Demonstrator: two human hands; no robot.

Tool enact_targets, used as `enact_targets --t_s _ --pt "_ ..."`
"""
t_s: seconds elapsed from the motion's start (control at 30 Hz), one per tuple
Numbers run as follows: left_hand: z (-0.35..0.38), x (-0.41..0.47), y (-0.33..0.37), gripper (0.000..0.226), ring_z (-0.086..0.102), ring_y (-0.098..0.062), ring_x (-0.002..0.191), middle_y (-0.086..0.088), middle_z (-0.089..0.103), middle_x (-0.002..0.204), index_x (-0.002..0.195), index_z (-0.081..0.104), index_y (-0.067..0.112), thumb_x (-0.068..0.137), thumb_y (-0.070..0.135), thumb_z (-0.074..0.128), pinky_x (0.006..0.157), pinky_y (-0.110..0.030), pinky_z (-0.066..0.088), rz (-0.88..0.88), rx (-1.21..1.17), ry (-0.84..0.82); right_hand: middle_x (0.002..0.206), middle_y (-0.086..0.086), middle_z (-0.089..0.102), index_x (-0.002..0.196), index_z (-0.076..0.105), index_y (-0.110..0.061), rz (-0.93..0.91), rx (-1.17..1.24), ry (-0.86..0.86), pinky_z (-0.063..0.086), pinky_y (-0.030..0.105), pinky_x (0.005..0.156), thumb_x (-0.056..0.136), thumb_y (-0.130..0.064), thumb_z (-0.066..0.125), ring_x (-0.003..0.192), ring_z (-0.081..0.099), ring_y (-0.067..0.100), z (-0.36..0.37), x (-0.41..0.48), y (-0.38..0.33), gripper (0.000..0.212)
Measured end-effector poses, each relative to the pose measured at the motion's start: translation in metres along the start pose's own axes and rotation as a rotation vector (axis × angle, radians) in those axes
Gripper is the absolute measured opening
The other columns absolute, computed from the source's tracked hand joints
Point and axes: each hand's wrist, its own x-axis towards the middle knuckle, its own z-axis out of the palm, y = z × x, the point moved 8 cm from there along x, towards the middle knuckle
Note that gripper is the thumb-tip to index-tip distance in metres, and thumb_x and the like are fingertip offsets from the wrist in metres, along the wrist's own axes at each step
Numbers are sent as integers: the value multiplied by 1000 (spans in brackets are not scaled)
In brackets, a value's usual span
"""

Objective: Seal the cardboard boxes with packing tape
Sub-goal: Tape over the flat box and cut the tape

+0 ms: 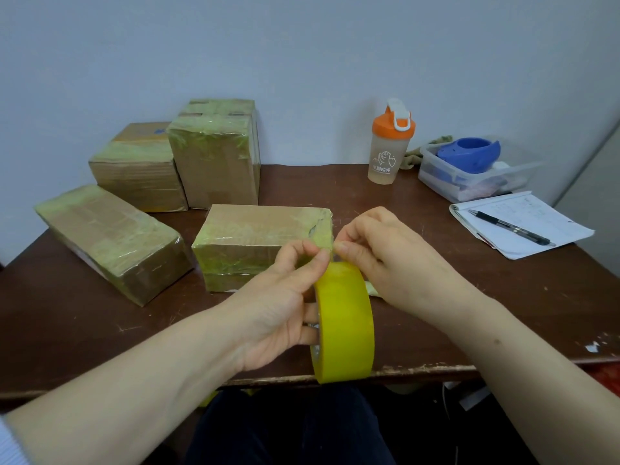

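Seated at work: a person's 2 hands, the left hand (278,307) and the right hand (385,260), with both forearms bare all the way back from the fingers (355,255). Far behind the left hand's fingers, at the upper arm, the edge of 1 sleeve (11,444) shows, pale blue-white cloth with fine stripes. A small dark mole (496,342) marks the right forearm, beyond the wrist from the fingers. Visible nails are cut short. Below the fingers, the lap is in dark navy trousers (292,431).
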Motion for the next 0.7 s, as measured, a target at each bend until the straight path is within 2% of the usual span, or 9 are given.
enact_targets --t_s 0.17,0.23,0.33,0.4,0.47,0.5,0.57,0.63,0.7 --pt "-3 0 0 18 60 -25 70 -9 63 83 101 43 19 91 33 49 71 -48 55 10 39 46 101 -8 47 93 62 -23 14 49 16 42 21 71 93 -34 52 81 51 5 0 4 8 14" --pt "-4 0 0 18 60 -27 75 -8 64 79 103 45 17 92 31 48 74 -50 54 1 50 60 87 -7 54 79 64 -27 27 148 46 46 17 62 89 -34 59 68 58 6 -2 5 11 13" --pt "-3 0 0 18 60 -27 76 -7 65 76 103 47 15 93 30 48 75 -49 54 -6 64 70 62 -5 64 66 65 -26 84 270 70 54 22 57 85 -34 67 52 64 6 -4 6 19 21" --pt "-3 1 1 18 59 -29 81 -9 64 80 105 47 15 95 29 47 75 -49 54 -2 54 85 69 -2 69 73 64 -18 192 412 139 54 23 54 88 -45 59 50 66 9 -7 4 31 31" --pt "-4 1 0 22 58 -31 84 -12 63 85 111 47 13 95 29 47 76 -50 53 -1 45 112 82 1 68 85 56 -20 346 530 208 51 21 50 85 -65 43 54 67 11 -12 -4 46 47" --pt "-3 1 1 25 61 -30 83 -12 64 87 114 47 12 96 29 46 76 -50 53 0 41 120 85 -1 67 88 52 -24 382 451 192 53 24 54 77 -77 40 60 68 12 -13 -10 50 56" --pt "0 1 1 29 67 -29 78 -15 69 90 117 48 9 96 29 45 72 -49 56 -3 35 125 88 -7 65 93 50 -29 414 261 28 54 32 66 48 -93 47 75 66 12 -1 -21 51 78" --pt "6 2 0 27 69 -33 86 -20 70 100 117 49 11 97 29 45 72 -47 58 -4 34 133 91 -8 66 109 49 -30 412 308 -161 55 33 74 29 -85 64 83 65 9 17 -33 44 97" --pt "13 6 3 24 67 -35 95 -20 68 109 115 48 14 98 30 44 72 -43 57 4 63 140 96 -5 71 122 49 -27 373 457 -225 57 37 81 31 -62 79 89 68 10 23 -38 38 102"
